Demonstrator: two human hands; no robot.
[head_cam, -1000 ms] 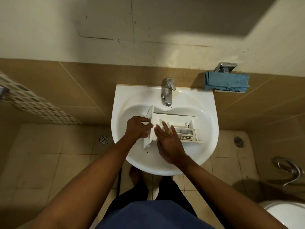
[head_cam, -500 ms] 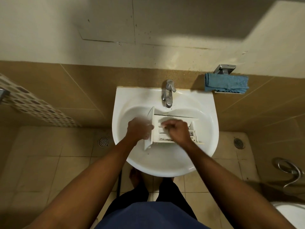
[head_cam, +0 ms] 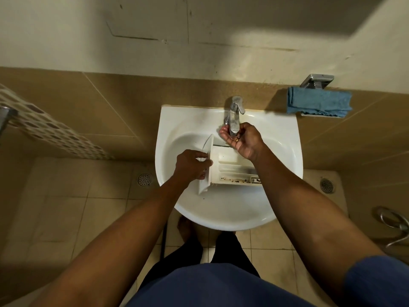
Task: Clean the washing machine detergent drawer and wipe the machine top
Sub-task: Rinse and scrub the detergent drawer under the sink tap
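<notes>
2 hands over the sink point(head_cam: 285, 138), quick pass. What's the left hand point(head_cam: 192, 165) doing? — A

Gripping the detergent drawer point(head_cam: 231, 168) by its front panel, fingers curled round the panel. — B

Drawer location? — A

Inside the white basin. The front panel is at the left, standing on edge, and the compartments face up. Dark grime specks run along the near compartment. The right forearm crosses the drawer's right end, so that end is hidden. — B

And the right hand point(head_cam: 242, 140)? — A

Palm up, cupped just under the spout of the chrome tap point(head_cam: 235, 115), fingers loosely bent, nothing held. 1 ring on a finger. Cannot tell if skin touches the spout. — B

Rest of scene? — A

1 folded blue cloth point(head_cam: 318, 103) on a wall holder right of the sink, with a metal bracket point(head_cam: 317, 81) above it. 2 round floor drains point(head_cam: 144, 179), 1 on each side of the sink. Beige tiled floor point(head_cam: 66, 207), 1 bare foot point(head_cam: 186, 229) below the basin. Dark trousers point(head_cam: 230, 247), and a blue shirt point(head_cam: 210, 289) at the bottom edge. A metal hose loop point(head_cam: 395, 220) at the far right. — B
</notes>
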